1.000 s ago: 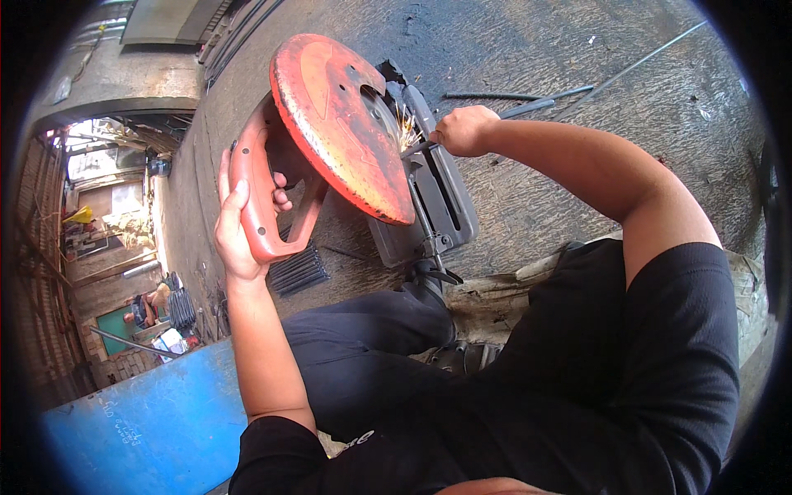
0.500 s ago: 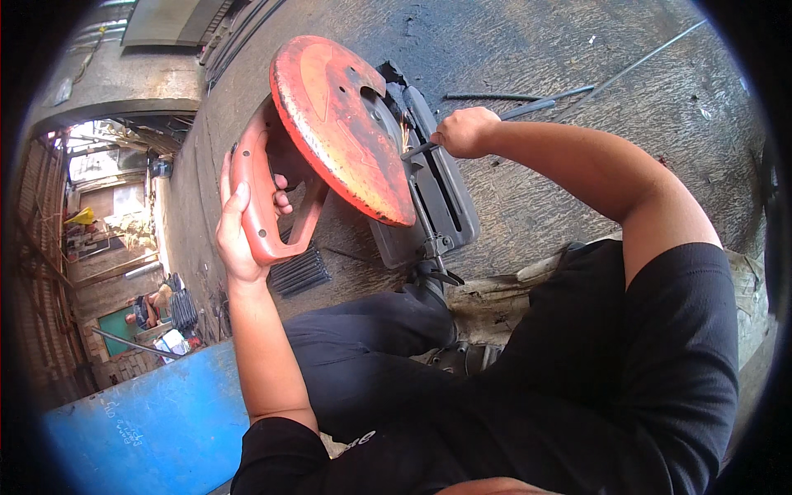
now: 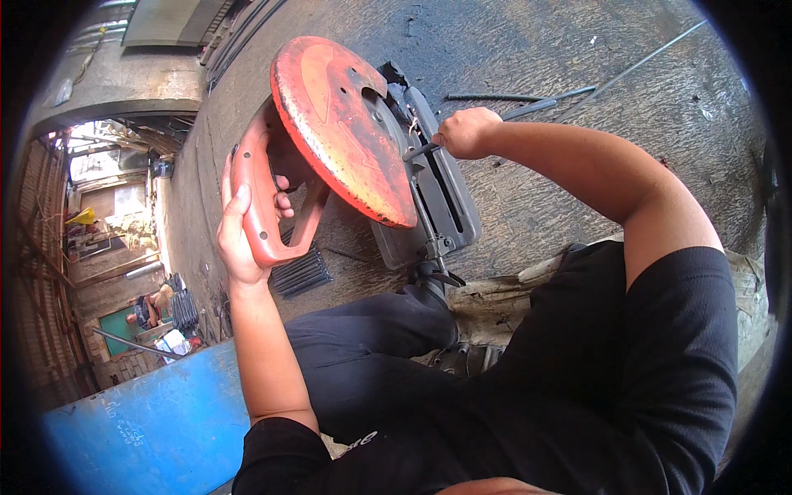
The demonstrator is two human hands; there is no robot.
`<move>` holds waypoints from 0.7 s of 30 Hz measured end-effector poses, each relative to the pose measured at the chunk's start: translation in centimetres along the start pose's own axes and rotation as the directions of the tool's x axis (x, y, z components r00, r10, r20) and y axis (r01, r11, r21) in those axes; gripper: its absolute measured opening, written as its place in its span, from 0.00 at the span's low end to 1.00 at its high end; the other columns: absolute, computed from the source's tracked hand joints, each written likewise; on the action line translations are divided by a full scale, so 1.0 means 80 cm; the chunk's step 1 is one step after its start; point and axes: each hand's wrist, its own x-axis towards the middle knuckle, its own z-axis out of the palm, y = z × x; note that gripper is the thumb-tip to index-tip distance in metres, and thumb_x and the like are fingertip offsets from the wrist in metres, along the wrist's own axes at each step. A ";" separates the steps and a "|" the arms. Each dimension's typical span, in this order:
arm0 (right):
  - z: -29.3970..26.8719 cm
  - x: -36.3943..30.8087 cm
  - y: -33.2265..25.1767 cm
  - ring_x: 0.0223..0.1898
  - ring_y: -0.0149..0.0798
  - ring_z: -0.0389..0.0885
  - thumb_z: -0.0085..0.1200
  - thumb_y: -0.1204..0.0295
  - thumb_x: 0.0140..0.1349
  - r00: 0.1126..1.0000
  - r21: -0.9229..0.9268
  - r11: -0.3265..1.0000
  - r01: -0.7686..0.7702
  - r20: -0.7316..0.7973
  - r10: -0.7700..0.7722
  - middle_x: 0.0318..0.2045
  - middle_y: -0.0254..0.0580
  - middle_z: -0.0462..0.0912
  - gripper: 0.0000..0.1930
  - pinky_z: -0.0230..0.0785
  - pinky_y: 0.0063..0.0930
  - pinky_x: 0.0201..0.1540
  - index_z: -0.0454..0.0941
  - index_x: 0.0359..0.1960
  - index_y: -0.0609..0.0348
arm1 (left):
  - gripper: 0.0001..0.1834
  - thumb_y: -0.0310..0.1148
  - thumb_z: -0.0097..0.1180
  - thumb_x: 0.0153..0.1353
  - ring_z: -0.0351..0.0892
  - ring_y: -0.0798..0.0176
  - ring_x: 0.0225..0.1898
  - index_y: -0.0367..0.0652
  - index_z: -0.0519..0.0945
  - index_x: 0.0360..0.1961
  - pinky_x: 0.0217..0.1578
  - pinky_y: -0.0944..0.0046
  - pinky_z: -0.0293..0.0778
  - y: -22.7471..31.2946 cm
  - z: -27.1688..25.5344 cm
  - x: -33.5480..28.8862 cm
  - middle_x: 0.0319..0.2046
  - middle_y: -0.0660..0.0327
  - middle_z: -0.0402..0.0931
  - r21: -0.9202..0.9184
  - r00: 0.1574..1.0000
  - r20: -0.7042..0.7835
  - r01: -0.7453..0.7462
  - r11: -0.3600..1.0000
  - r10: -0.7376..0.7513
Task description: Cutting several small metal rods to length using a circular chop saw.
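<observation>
An orange cut-off saw, its worn round guard (image 3: 338, 132) scuffed and blackened, stands in front of me on a dark grey base (image 3: 452, 190). My left hand (image 3: 246, 223) is wrapped round the saw's orange loop handle (image 3: 257, 190). On the other side, my right hand (image 3: 468, 132) is closed on a thin dark metal rod (image 3: 422, 151). The rod's near end reaches in beside the guard at the saw's clamp (image 3: 437, 246). Small bright sparks show past the guard's edge. The disc and the point of contact are hidden by the guard.
A bundle of dark rods (image 3: 301, 274) lies on the floor left of the base. More long rods (image 3: 544, 101) stretch across the rough floor at right. A blue panel (image 3: 148, 421) stands at lower left. Farther off at left, a person (image 3: 147, 313) is near another rod bundle.
The sparks beside the guard have shrunk and shifted slightly. Both hands keep their grips, with hardly any movement of the saw or the rod.
</observation>
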 end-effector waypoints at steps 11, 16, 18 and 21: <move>0.005 0.000 0.003 0.49 0.50 0.80 0.37 0.56 0.70 1.000 0.026 1.000 0.000 -0.003 0.000 0.45 0.49 0.83 0.20 0.71 0.43 0.51 0.81 0.48 0.49 | 0.33 0.42 0.44 0.66 0.76 0.62 0.34 0.42 0.54 0.68 0.37 0.63 0.75 -0.002 -0.001 0.001 0.42 0.49 0.73 -0.009 1.000 -0.001 0.001 1.000 -0.001; 0.009 0.004 0.004 0.50 0.50 0.80 0.37 0.55 0.70 1.000 0.038 0.999 -0.025 -0.014 0.026 0.46 0.49 0.83 0.21 0.71 0.43 0.52 0.81 0.48 0.49 | 0.33 0.42 0.45 0.65 0.76 0.62 0.34 0.42 0.54 0.68 0.36 0.64 0.75 -0.003 -0.002 0.001 0.42 0.49 0.73 -0.019 1.000 0.008 0.000 1.000 0.000; 0.008 0.002 0.003 0.50 0.50 0.80 0.37 0.55 0.70 1.000 0.048 0.999 0.003 -0.025 -0.002 0.46 0.49 0.82 0.21 0.71 0.43 0.52 0.81 0.48 0.49 | 0.33 0.43 0.45 0.66 0.76 0.62 0.34 0.42 0.54 0.68 0.36 0.64 0.75 -0.002 -0.002 0.000 0.42 0.49 0.73 -0.021 1.000 0.007 0.000 1.000 0.000; 0.004 -0.002 0.001 0.51 0.49 0.80 0.37 0.56 0.70 1.000 0.032 0.999 -0.009 0.000 0.009 0.47 0.49 0.82 0.20 0.71 0.43 0.53 0.81 0.49 0.48 | 0.33 0.42 0.45 0.66 0.76 0.62 0.33 0.42 0.54 0.68 0.36 0.64 0.75 -0.002 -0.001 0.000 0.42 0.49 0.73 -0.023 1.000 0.003 0.004 1.000 -0.004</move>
